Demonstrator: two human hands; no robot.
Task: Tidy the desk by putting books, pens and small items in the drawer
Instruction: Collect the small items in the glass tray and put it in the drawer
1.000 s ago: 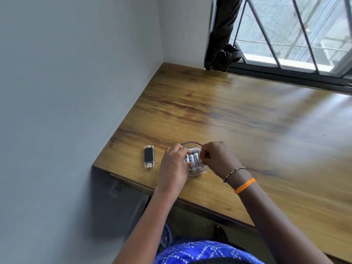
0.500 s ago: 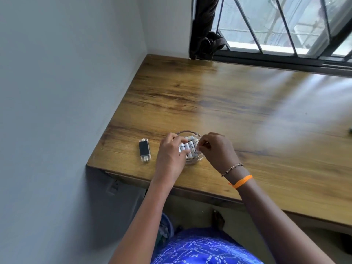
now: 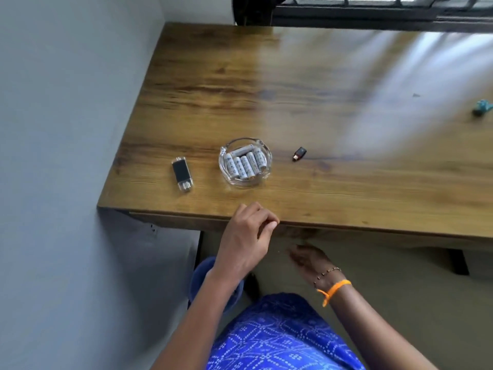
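A clear glass dish (image 3: 248, 183) stands near the desk's front edge, holding several white batteries (image 3: 245, 164). Left of it lies a black USB stick (image 3: 182, 173) with a clear cap. A small black item (image 3: 299, 153) lies to the dish's right. My left hand (image 3: 246, 236) hovers at the desk's front edge, fingers loosely curled, holding nothing. My right hand (image 3: 309, 259), with a bead bracelet and an orange band at the wrist, sits lower, in shadow below the desk's front edge, its fingers pointing toward the desk. No drawer shows.
The wooden desk (image 3: 293, 89) fits into a corner, with a grey wall on the left and a window frame behind. A small teal object (image 3: 482, 107) lies at the far right. A dark desk leg (image 3: 457, 261) stands at lower right.
Both hands have left the glass dish and drawn back to the desk's front edge, the right one dropping below it. The small black item now lies beside the dish. The view tilted down.
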